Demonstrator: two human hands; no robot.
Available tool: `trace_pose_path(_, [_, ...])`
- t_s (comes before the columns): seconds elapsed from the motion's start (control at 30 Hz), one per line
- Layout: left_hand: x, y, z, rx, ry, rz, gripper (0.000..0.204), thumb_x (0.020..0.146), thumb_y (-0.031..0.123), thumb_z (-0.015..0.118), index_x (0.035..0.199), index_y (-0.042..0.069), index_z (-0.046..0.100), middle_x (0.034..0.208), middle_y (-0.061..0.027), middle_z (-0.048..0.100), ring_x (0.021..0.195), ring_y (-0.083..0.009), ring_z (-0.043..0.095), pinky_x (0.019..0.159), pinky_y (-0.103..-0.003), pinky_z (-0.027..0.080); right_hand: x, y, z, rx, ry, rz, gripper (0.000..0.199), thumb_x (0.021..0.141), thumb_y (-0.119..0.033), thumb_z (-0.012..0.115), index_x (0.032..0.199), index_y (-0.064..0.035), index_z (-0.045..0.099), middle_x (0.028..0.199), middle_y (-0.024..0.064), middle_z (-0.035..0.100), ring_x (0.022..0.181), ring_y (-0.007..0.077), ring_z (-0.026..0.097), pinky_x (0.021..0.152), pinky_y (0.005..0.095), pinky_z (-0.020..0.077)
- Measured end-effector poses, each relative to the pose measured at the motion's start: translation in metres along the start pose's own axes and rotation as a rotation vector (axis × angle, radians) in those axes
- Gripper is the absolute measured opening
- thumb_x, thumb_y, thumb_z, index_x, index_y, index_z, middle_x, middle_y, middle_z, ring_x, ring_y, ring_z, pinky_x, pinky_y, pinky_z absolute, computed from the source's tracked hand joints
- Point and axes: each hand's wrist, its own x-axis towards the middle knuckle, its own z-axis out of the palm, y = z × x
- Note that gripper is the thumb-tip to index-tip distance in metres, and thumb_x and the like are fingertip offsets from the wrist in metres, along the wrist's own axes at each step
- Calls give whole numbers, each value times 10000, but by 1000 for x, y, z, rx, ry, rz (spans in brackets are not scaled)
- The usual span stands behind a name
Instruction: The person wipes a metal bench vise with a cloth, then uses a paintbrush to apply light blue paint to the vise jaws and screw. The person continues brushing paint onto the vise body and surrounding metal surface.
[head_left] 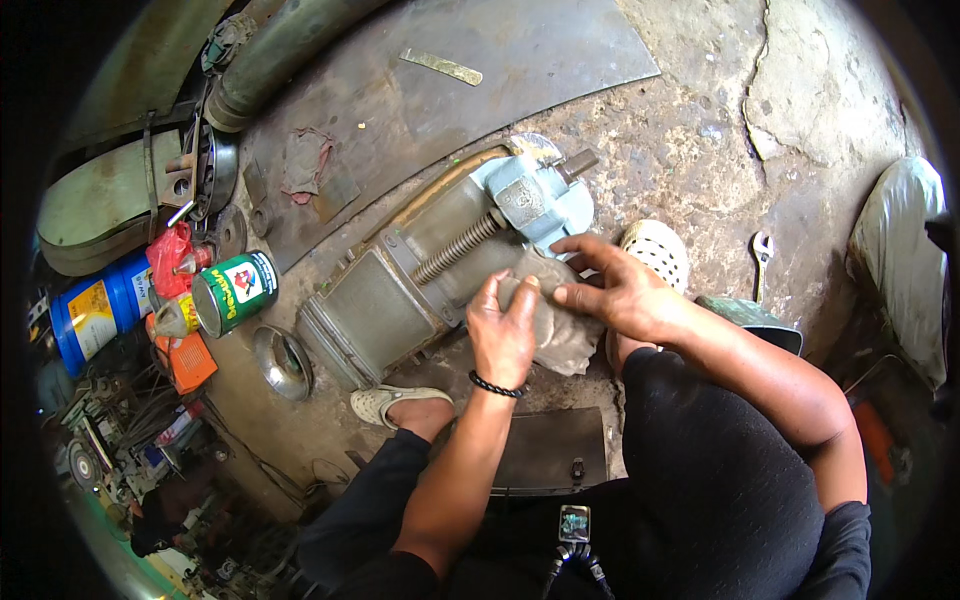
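A grey-brown rag (562, 335) is bunched between my two hands, in front of the machine part. My left hand (503, 325), with a black beaded bracelet at its wrist, pinches the rag's left side, thumb up. My right hand (630, 290) is bent over the rag's right side, its thumb on the cloth; some fingertips are hidden. Just beyond lies a heavy grey metal machine part (380, 310) with a long threaded screw (460, 247). At its upper right end sits a light blue cast housing (525, 200) with a protruding shaft (578, 165).
A metal sheet (530, 50) bearing a flat strip (440, 67) lies beyond. Leftward stand a green can (235, 295), a blue bucket (100, 310) and a metal bowl (281, 361). An adjustable wrench (763, 265) rests on the floor at right, near a green metal box (750, 318).
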Motion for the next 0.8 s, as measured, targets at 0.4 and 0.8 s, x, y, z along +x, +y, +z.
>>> trace_pose_path(0.4, [7,7,-10,-602,-336,-73,616,1054,503,426,1342,-30,540,1355,-145,574,1266,-215,514,1080,-374,401,9,8,6,726,-348,231,307,1025,-272,586,1212,-35,636,1104,65,694,1003,137,639,879,312,511])
trace_pose_path(0.8, [11,26,3,-394,3,-55,329,1033,224,571,1220,-47,565,1039,-154,691,904,-199,670,810,-342,531,18,23,24,443,-282,328,379,1004,-390,603,1002,-18,671,890,56,674,791,133,640,725,293,537])
